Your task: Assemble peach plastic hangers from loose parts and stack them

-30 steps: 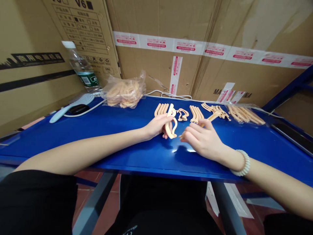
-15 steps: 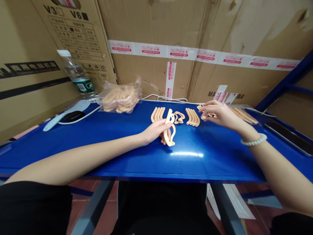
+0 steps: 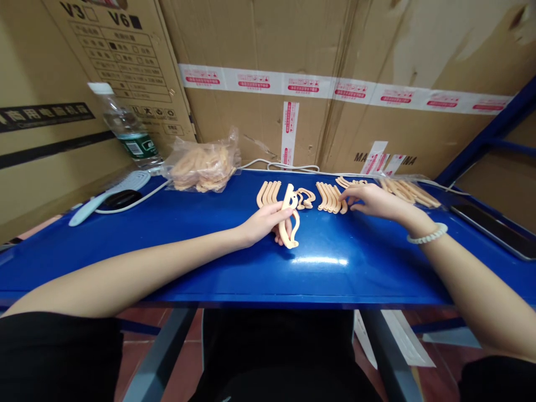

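Note:
My left hand (image 3: 268, 222) is closed around a beige plastic hanger piece (image 3: 288, 223), held upright just above the blue table; a thinner curved part stands out on its right side. Fingers of my right hand (image 3: 366, 200) are bent down onto a beige curved arm (image 3: 344, 207) at the right end of a row of similar arms (image 3: 329, 197). Another row of curved arms (image 3: 269, 193) lies behind my left hand. Between the rows rest a few hook-shaped pieces (image 3: 306, 197). Small beige parts (image 3: 348, 181) lie behind my right hand, which partly covers them.
A clear bag of beige parts (image 3: 203, 166) sits at the back left, near a water bottle (image 3: 133, 139), a hairbrush (image 3: 106, 195) and a black mouse (image 3: 122, 199). More long pieces (image 3: 412, 191) and a phone (image 3: 494, 230) lie right. Cardboard (image 3: 259, 33) stands behind the table (image 3: 234, 273).
My right hand has moved slightly left and down, from the small parts to the right end of the row, where one more curved arm now shows. My left hand keeps its hold.

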`<state>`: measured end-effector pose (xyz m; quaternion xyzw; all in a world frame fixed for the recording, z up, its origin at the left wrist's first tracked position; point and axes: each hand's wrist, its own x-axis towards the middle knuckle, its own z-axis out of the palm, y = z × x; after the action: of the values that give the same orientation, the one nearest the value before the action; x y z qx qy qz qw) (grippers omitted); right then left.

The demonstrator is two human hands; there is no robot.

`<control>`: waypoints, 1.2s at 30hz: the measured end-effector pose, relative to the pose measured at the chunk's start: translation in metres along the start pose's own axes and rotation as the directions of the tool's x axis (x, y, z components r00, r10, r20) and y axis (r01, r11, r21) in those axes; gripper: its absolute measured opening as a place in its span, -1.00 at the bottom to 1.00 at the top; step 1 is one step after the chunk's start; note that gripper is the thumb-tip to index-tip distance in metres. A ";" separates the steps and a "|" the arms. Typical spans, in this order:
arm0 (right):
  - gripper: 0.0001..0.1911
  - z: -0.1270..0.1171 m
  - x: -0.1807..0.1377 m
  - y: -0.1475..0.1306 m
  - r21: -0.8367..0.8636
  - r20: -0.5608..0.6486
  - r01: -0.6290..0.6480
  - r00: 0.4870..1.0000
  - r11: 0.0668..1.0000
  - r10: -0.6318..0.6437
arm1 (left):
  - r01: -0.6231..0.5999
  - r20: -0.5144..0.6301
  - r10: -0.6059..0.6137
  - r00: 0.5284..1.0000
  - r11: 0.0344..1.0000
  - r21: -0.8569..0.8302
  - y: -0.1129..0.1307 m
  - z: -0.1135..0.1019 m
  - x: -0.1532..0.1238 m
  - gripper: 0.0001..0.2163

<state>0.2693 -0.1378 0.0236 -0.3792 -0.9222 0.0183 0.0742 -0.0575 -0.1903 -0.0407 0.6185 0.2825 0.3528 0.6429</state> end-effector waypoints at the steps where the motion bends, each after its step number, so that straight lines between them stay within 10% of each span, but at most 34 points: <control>1: -0.61 -0.001 -0.001 -0.001 0.020 0.011 -0.037 0.999 0.999 0.037 | 0.000 0.000 0.000 1.000 1.000 0.001 0.000 0.000 0.000 -0.57; 7: -0.70 -0.004 -0.003 -0.011 -0.012 0.024 -0.087 0.996 0.996 0.087 | -0.002 -0.002 0.002 1.000 1.000 -0.003 0.000 0.000 -0.001 -0.55; 21: -0.07 0.048 -0.010 -0.064 -0.068 0.055 -0.063 0.996 0.996 0.067 | -0.003 0.006 0.003 1.000 1.000 -0.006 0.000 0.001 0.001 -0.55; 30: -0.08 0.058 0.004 -0.039 -0.073 0.091 -0.132 0.986 0.989 0.139 | -0.001 -0.002 0.001 1.000 1.000 0.001 0.001 0.001 0.001 -0.53; 36: -0.26 0.048 0.010 -0.073 -0.215 -0.268 -0.014 0.962 0.977 -0.045 | -0.035 0.013 0.034 0.999 0.999 0.029 0.000 0.000 0.000 -0.50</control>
<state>0.2045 -0.1814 -0.0158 -0.3765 -0.9028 -0.1340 0.1588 -0.0575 -0.1899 -0.0405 0.6347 0.2728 0.3558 0.6294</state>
